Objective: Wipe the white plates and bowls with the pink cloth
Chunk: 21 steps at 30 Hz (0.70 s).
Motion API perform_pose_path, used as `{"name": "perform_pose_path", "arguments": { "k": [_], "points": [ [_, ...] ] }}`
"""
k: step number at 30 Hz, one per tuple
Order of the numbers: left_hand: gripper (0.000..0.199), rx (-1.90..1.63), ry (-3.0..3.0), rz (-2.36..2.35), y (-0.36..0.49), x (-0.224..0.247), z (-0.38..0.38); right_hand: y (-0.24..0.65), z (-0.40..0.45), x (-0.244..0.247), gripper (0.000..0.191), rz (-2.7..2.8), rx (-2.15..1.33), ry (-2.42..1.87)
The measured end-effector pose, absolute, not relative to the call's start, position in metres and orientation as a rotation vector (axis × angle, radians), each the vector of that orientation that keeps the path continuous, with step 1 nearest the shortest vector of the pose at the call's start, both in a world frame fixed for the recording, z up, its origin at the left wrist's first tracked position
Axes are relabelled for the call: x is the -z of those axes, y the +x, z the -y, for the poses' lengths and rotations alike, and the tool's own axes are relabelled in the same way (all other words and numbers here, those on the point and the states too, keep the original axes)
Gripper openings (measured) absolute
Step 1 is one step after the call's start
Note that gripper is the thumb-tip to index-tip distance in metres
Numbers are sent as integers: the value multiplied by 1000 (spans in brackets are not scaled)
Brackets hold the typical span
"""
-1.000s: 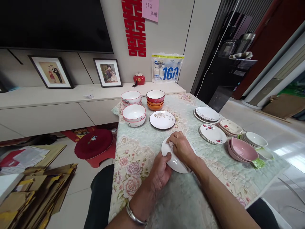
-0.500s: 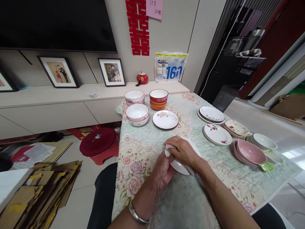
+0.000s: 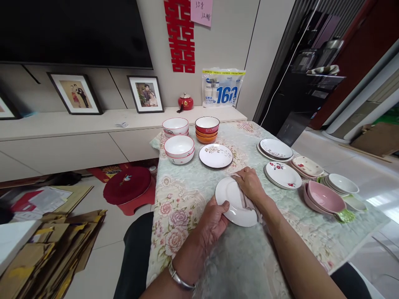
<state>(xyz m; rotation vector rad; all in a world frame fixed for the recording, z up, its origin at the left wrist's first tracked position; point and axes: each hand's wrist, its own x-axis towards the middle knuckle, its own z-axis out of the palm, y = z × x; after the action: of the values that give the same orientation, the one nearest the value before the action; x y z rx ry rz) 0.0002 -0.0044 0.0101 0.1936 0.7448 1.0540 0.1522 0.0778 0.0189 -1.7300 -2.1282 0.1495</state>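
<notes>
A plain white plate is held tilted above the near part of the table. My left hand grips its lower left edge, thumb on the upper face and the other fingers beneath. My right hand is closed on a pale cloth pressed to the plate's far right rim; part of the cloth hangs down along the right side. Just beyond the plate lies a dark-rimmed plate with a floral pattern.
White red-rimmed bowls and a stack of red and orange bowls stand at the back left. Along the right are flowered plates, dark-rimmed plates, square dishes, pink bowls and white bowls. A red stool stands left.
My right hand has moved with the cloth from the plate's left edge to its far right rim, uncovering the plate's face. My left hand keeps hold of the plate's lower left edge.
</notes>
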Motion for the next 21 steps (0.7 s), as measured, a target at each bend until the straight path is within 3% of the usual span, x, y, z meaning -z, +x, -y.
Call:
{"name": "perform_pose_path", "arguments": {
  "k": [3,6,10,16,18,21],
  "points": [
    [54,-1055,193,-750,1,-9,4,146,-77,-21,23,2116,-116,-1791],
    [45,-1058,201,-721,1,-8,3,126,-69,-26,19,2175,-189,-1581],
    [31,-1069,263,-647,1,-11,2,102,-51,-30,24,2352,-288,-1292],
    [13,-1048,116,-537,-6,-17,0,108,-20,-35,27,2324,-348,-1228],
    [16,-1053,83,-514,-10,-19,-1,113,-6,-35,29,2309,-363,-1234],
    [36,-1019,91,-506,-11,-21,-2,121,17,-33,34,2322,-404,-1183]
  ]
}}
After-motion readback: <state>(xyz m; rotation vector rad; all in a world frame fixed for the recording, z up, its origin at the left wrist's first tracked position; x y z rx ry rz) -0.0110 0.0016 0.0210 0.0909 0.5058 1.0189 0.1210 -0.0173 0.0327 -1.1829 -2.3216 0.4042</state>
